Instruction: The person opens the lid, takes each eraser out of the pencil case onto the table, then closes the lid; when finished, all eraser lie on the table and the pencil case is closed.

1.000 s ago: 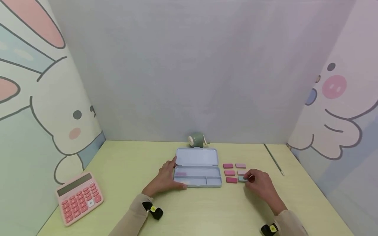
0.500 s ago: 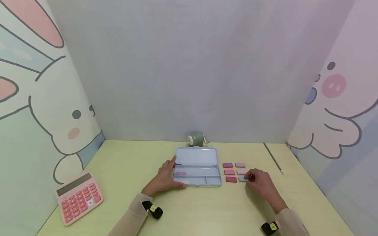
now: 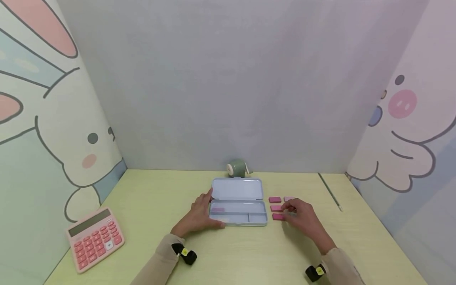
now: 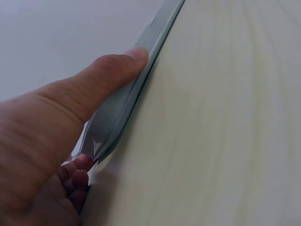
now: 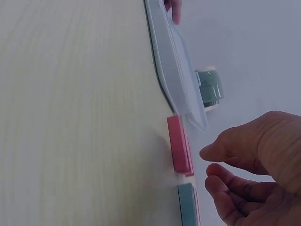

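A pale blue pencil case (image 3: pixel 238 206) lies with its lid (image 3: pixel 236 189) folded back. My left hand (image 3: pixel 197 215) holds its left end; in the left wrist view the thumb (image 4: pixel 113 68) presses on the front wall and the other fingers curl at the corner. A pale pink patch (image 3: pixel 218 209) shows inside; I cannot tell what it is. My right hand (image 3: pixel 304 217) hovers over small eraser-like blocks, thumb and fingers apart with nothing between them. Darker pink blocks (image 3: pixel 275 200) form the left column. A teal block (image 5: pixel 188 205) is at the right column's front, mostly hidden in the head view.
A green pencil sharpener (image 3: pixel 236 168) with a crank stands behind the case. A pencil (image 3: pixel 330 192) lies at the far right. Near the left edge is a pink calculator (image 3: pixel 95 240). A grey backdrop (image 3: pixel 235 87) stands along the table's back edge.
My right hand has left the teal block at its right end and shifted left and slightly up, over the blocks. The left hand and the case have stayed put.
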A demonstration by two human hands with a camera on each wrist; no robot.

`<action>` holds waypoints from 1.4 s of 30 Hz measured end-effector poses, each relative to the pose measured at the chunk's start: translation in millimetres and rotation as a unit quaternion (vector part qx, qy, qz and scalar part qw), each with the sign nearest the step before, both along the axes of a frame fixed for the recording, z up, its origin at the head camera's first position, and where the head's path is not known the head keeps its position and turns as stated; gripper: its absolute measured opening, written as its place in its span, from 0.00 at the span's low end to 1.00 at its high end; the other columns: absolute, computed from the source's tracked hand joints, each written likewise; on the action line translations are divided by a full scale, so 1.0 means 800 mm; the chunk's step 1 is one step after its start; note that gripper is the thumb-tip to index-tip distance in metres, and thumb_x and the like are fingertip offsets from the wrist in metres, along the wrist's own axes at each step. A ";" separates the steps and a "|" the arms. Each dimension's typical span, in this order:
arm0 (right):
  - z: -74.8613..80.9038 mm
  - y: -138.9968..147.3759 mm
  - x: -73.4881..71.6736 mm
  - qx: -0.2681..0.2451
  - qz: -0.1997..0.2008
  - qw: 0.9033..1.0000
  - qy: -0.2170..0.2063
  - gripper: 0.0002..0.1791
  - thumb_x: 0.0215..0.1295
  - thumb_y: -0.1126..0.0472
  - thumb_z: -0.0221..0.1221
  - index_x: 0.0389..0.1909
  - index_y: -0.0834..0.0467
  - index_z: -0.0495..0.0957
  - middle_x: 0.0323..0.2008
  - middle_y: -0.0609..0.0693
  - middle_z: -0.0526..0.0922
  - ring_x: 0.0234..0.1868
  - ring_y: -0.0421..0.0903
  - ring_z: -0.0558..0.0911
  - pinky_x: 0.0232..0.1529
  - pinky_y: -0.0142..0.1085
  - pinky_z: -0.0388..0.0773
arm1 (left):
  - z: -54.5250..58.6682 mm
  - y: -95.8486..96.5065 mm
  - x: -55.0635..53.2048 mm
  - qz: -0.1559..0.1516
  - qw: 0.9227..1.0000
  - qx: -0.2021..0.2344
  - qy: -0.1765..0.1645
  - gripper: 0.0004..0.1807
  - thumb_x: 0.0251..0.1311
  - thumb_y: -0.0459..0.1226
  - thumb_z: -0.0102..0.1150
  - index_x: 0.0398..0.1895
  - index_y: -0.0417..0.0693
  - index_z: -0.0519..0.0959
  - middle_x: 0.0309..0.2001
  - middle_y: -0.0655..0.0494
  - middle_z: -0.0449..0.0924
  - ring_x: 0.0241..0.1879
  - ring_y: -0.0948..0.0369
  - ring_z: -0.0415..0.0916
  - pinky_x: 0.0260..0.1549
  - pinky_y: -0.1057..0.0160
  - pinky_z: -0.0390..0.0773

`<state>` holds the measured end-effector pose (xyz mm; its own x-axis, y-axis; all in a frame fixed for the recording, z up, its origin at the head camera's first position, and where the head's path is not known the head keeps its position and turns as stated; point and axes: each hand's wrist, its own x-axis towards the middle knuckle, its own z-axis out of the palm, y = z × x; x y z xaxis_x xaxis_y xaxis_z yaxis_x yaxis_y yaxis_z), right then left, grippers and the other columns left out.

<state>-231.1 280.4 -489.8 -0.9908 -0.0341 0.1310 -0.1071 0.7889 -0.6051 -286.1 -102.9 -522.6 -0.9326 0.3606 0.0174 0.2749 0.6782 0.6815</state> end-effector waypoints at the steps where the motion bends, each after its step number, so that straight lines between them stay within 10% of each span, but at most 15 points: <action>1: 0.001 -0.005 -0.002 -0.002 0.004 1.000 0.002 0.08 0.62 0.65 0.74 0.41 0.58 0.87 0.42 0.51 0.88 0.44 0.47 0.83 0.47 0.41 0.82 | 0.000 0.000 0.000 -0.001 1.000 -0.001 -0.001 0.79 0.40 0.62 0.85 0.89 0.46 0.46 0.74 0.41 0.67 0.71 0.42 0.66 0.71 0.34 0.67; 25: 0.027 -0.116 -0.054 -0.015 0.177 0.984 0.034 0.11 0.69 0.65 0.69 0.50 0.61 0.91 0.40 0.50 0.90 0.38 0.38 0.81 0.42 0.31 0.80 | 0.002 0.001 -0.003 -0.011 0.999 -0.031 -0.003 0.78 0.41 0.62 0.84 0.89 0.47 0.44 0.75 0.39 0.66 0.70 0.42 0.67 0.71 0.35 0.68; 42: 0.011 -0.166 -0.050 -0.009 0.264 0.964 -0.032 0.10 0.70 0.63 0.68 0.48 0.58 0.93 0.37 0.48 0.90 0.34 0.42 0.76 0.36 0.29 0.71 | 0.002 -0.001 -0.002 -0.007 1.000 -0.028 -0.005 0.78 0.42 0.60 0.85 0.89 0.47 0.45 0.74 0.38 0.66 0.66 0.43 0.68 0.67 0.35 0.71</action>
<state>-271.0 147.7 -481.1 -0.8420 -0.5340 0.0765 -0.4532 0.6235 -0.6371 -287.6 -103.7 -521.1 -0.9274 0.3739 -0.0122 0.2783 0.7115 0.6452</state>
